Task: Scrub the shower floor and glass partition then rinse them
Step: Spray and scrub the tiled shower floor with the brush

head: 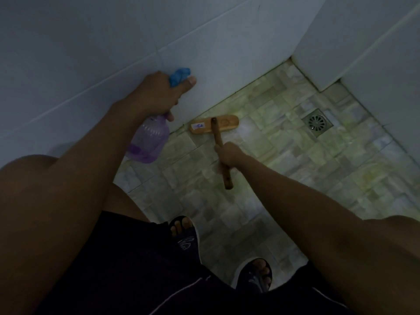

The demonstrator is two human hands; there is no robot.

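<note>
A wooden scrub brush (214, 126) rests head-down on the tiled shower floor (284, 155), close to the foot of the white tiled wall (113, 42). My right hand (228, 155) grips its short wooden handle partway up. My left hand (159, 92) is raised near the wall, wrapped around the neck of a purple spray bottle (147, 142) with a blue trigger head (179, 75); the bottle hangs below the hand, tilted. No glass partition shows in view.
A square metal floor drain (317, 124) sits to the right of the brush. White tiled walls close the floor at the left, back and right, with a stepped corner (327, 85) near the drain. My two sandalled feet (185, 237) stand on the tiles below.
</note>
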